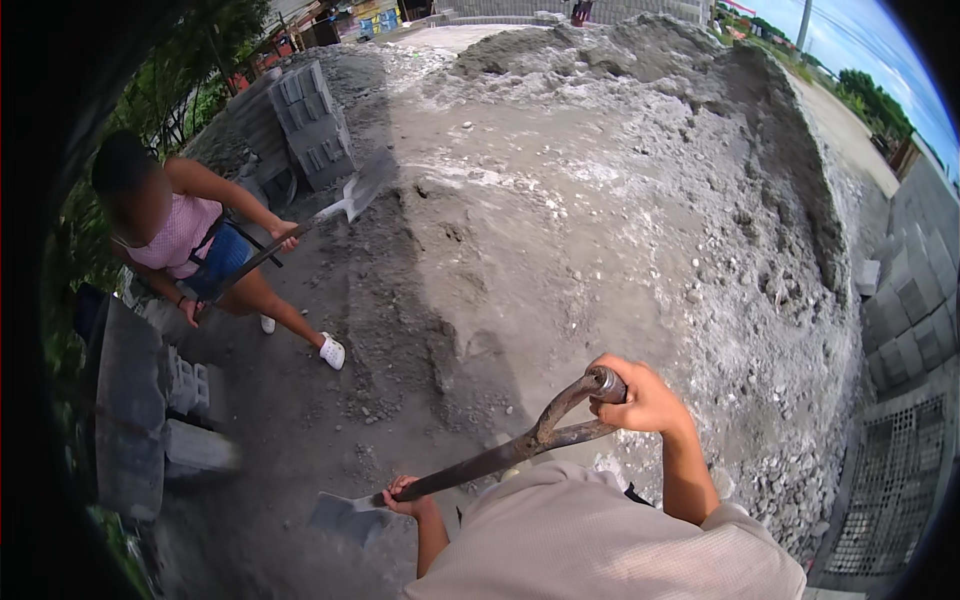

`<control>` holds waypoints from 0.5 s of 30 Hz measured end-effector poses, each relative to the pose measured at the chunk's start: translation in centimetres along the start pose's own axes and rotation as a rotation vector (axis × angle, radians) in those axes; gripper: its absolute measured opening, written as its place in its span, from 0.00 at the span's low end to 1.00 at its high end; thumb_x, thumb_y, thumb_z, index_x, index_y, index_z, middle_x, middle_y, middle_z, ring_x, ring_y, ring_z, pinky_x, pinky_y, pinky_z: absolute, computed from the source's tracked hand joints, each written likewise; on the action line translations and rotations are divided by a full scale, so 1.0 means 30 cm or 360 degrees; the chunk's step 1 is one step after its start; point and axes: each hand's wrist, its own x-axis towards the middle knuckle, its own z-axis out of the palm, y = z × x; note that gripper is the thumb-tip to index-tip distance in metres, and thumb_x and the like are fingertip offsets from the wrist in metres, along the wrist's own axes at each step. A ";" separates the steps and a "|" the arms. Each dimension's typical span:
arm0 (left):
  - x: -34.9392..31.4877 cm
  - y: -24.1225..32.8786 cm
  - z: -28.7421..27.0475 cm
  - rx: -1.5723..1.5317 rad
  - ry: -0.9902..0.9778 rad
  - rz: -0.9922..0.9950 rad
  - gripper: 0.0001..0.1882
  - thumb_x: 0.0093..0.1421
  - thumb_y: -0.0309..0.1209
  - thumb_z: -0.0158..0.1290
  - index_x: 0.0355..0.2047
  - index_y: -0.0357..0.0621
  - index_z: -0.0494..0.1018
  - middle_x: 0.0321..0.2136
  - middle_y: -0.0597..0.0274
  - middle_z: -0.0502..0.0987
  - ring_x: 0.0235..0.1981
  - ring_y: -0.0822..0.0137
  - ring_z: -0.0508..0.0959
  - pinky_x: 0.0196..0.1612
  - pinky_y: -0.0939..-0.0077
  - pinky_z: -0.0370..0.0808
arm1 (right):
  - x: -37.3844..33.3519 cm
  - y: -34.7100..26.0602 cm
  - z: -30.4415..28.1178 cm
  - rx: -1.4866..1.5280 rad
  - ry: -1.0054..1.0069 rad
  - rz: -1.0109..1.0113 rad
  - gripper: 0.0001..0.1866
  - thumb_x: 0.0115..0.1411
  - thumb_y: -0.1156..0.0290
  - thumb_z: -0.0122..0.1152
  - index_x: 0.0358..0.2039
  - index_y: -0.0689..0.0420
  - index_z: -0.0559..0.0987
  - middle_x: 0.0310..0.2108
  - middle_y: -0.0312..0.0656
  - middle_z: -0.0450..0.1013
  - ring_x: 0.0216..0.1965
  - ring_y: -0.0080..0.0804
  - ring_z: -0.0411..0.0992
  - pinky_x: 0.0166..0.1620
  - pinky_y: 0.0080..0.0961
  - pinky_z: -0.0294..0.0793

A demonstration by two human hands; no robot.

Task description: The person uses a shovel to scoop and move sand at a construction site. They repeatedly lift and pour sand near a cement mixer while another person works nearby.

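A shovel with a dark shaft and a Y-shaped grip slants across the front of my body. My right hand is closed round the crossbar of its grip, at the upper right end. Low on the shaft, close to the blade, my left hand wraps round it. The grey metal blade points to the lower left, over the sandy ground; whether it touches the ground I cannot tell. Ahead of me spreads a large heap of grey sand and gravel.
At the left a person holds another shovel over the heap's edge. Concrete blocks are stacked behind them and along the right side. A metal grate lies at the lower right. A dark barrow-like container stands at left beside loose blocks.
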 end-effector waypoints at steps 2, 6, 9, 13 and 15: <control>-0.031 0.040 -0.013 0.0043 0.0048 0.0107 0.10 0.48 0.32 0.52 0.15 0.47 0.65 0.14 0.70 0.68 0.16 0.76 0.70 0.26 0.80 0.73 | 0.038 -0.016 0.046 -0.0273 0.0295 0.0084 0.14 0.35 0.71 0.57 0.28 0.52 0.75 0.13 0.40 0.68 0.18 0.34 0.68 0.25 0.25 0.67; -0.081 0.116 -0.070 0.0235 0.0178 0.0349 0.12 0.48 0.33 0.52 0.12 0.47 0.64 0.11 0.70 0.67 0.17 0.75 0.70 0.26 0.80 0.73 | 0.098 -0.022 0.105 -0.0397 0.0430 -0.0001 0.12 0.34 0.70 0.60 0.24 0.56 0.75 0.13 0.40 0.67 0.15 0.32 0.65 0.22 0.25 0.64; -0.127 0.216 -0.132 0.0161 0.0258 0.0409 0.13 0.47 0.33 0.52 0.10 0.48 0.63 0.10 0.70 0.66 0.17 0.74 0.70 0.25 0.80 0.73 | 0.137 -0.033 0.160 -0.0412 0.0302 -0.0016 0.12 0.34 0.69 0.60 0.24 0.56 0.75 0.13 0.40 0.67 0.15 0.34 0.67 0.22 0.26 0.65; -0.069 0.309 -0.234 0.0568 0.1123 0.2057 0.14 0.48 0.37 0.49 0.11 0.47 0.64 0.10 0.70 0.66 0.16 0.72 0.69 0.26 0.79 0.72 | 0.173 -0.045 0.229 -0.0400 0.0132 -0.0170 0.12 0.35 0.68 0.60 0.25 0.55 0.75 0.15 0.42 0.69 0.18 0.40 0.69 0.24 0.29 0.67; -0.150 0.277 -0.269 0.0397 0.0342 0.0746 0.14 0.49 0.38 0.48 0.11 0.48 0.64 0.11 0.71 0.66 0.16 0.71 0.69 0.26 0.79 0.71 | 0.189 -0.021 0.207 -0.0453 0.0170 -0.0138 0.12 0.35 0.68 0.60 0.25 0.55 0.75 0.15 0.42 0.70 0.19 0.41 0.70 0.25 0.29 0.67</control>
